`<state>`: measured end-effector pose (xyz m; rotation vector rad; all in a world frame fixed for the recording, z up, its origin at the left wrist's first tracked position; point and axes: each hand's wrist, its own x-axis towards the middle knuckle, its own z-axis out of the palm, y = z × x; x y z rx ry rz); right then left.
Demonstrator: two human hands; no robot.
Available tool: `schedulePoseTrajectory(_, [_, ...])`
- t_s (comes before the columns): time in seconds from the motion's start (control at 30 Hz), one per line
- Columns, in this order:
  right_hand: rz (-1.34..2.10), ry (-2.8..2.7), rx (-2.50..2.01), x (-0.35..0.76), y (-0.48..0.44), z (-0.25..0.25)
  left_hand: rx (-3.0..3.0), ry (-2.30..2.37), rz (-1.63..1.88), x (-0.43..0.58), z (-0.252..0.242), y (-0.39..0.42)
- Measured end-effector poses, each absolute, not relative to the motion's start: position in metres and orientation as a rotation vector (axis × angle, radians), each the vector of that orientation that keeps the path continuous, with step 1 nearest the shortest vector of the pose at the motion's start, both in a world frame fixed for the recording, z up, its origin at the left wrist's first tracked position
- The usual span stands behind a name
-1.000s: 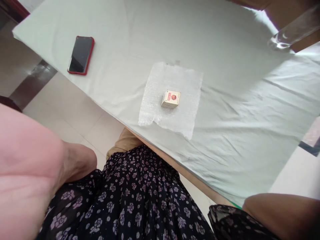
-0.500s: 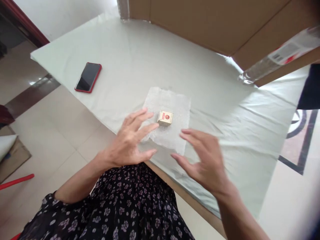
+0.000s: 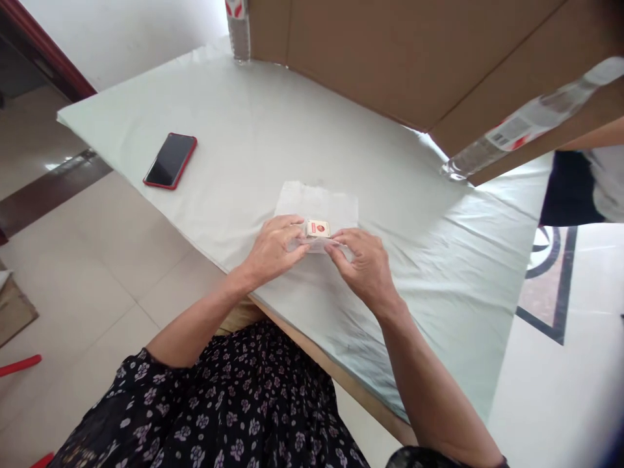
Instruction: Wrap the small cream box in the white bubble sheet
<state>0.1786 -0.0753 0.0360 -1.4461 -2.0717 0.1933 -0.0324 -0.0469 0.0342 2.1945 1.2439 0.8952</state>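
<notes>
Box first: small cream cardboard box (image 3: 318, 228) with a red mark on top. It sits on a translucent white bubble wrap sheet (image 3: 319, 198), close to the front edge of the pale green cloth-covered surface (image 3: 273, 104), roughly midway along it.

Change: half a second ago both hands hovered spread open over the sheet, one on each side of the box. Now they are down.
- Left hand (image 3: 273, 250): fingers closed in a pinch on the near edge of the bubble wrap sheet, just left of the box.
- Right hand (image 3: 365, 266): the same pinch, just right of it.
- Near edge raised and drawn up against the box's near side; far half of the sheet lies flat.
- Box itself seems unmoved on the sheet.

Judgement: contact is made and a first fold over the box looks begun, not completed; its top is uncovered.

Outward:
- Black phone in a red case (image 3: 170, 160), toward the left edge, well apart.
- Large brown cardboard carton (image 3: 390, 52) along the far edge.
- Clear plastic bottle (image 3: 517, 127) lying against it at the far right corner.
</notes>
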Motion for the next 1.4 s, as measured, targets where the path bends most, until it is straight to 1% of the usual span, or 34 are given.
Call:
schedulePoseTrajectory(0.13, [0.296,-2.013,-1.440,0.181,-0.060,0.038,1.999,1.170,0.856,-0.026,0.036,-0.031])
schedulePoseTrajectory(0.27, [0.613,-2.010,-1.365,0.185,-0.050,0.034,1.840,1.159,0.820,-0.020,0.031,-0.027])
schedulePoseTrajectory(0.33, [0.707,-1.978,-1.342,0.185,-0.049,0.030,1.796,1.161,0.822,-0.018,0.029,-0.027])
schedulePoseTrajectory(0.57, [0.616,-1.832,-1.401,0.169,-0.076,0.023,1.729,1.081,0.818,-0.027,0.028,-0.032])
schedulePoseTrajectory(0.83, [0.765,-1.743,-1.405,0.175,-0.082,0.031,1.696,1.076,0.835,-0.028,0.028,-0.035])
schedulePoseTrajectory(1.03, [0.809,-1.591,-1.465,0.172,-0.081,0.023,1.715,1.056,0.790,-0.023,0.034,-0.030])
schedulePoseTrajectory(1.27, [0.909,-1.398,-1.513,0.170,-0.078,0.016,1.717,1.110,0.770,-0.019,0.029,-0.021])
schedulePoseTrajectory(1.4, [0.930,-1.394,-1.493,0.173,-0.076,0.011,1.686,1.120,0.751,-0.018,0.031,-0.022])
